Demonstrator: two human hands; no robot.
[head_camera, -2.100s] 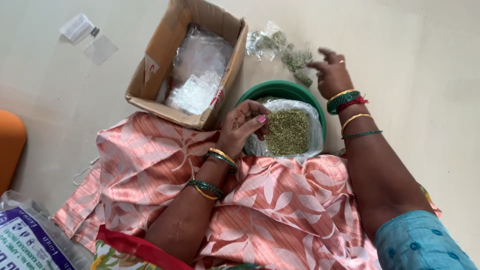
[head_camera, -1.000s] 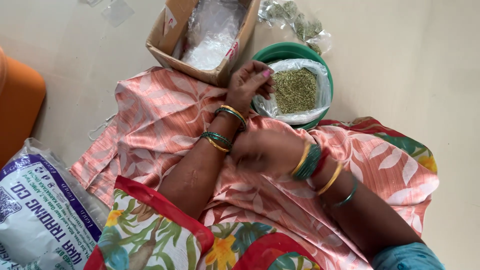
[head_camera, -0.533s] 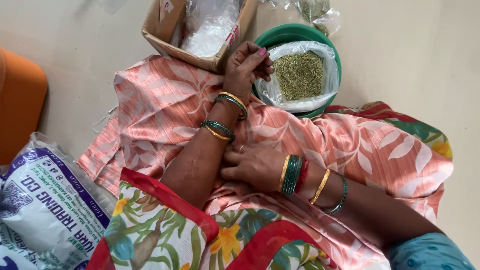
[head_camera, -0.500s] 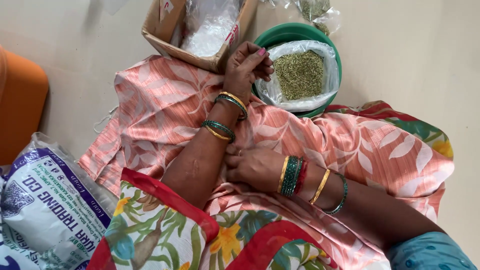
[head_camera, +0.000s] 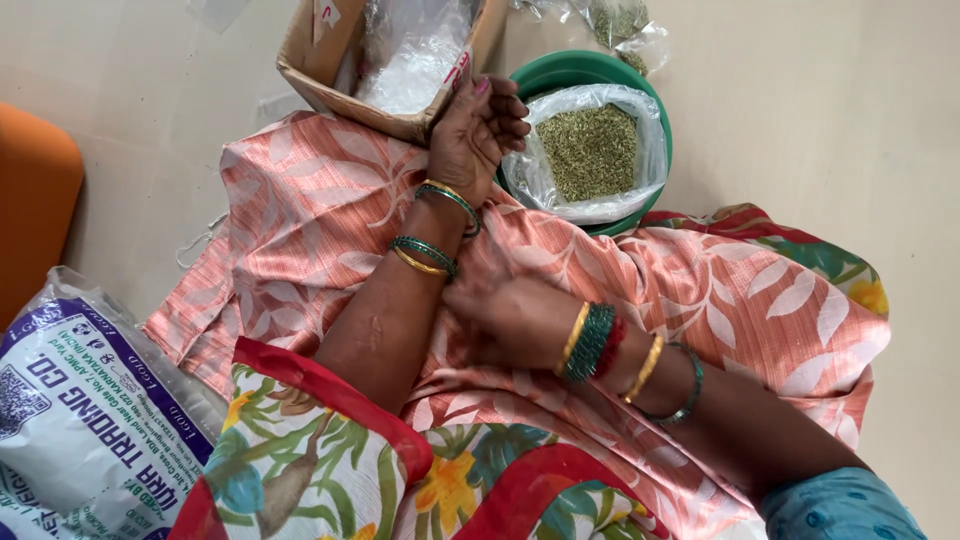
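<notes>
Your left hand (head_camera: 478, 135) is resting at the near edge of the green bowl (head_camera: 560, 72), beside the plastic bag of greenish seeds (head_camera: 590, 150) that is lying open inside it. The fingers are curled loosely inward and are holding nothing that I can see; the fingertips are almost touching the bag's rim. This hand is staying in nearly the same place as a moment ago.

The change is with your right hand (head_camera: 500, 315). Two seconds ago it was reaching far out to the small packets (head_camera: 620, 25) on the floor behind the bowl; now it is pulled back and is lying across your lap, on the peach leaf-patterned cloth (head_camera: 300, 220), close under your left forearm. Whether it is gripping something I cannot tell (the palm is turned down and the fingers are partly hidden).

So both hands are gathering near the body, and the seeds are waiting in the bowl, untouched. The cardboard box (head_camera: 330, 70) with clear bags is standing just beside the left hand.
</notes>
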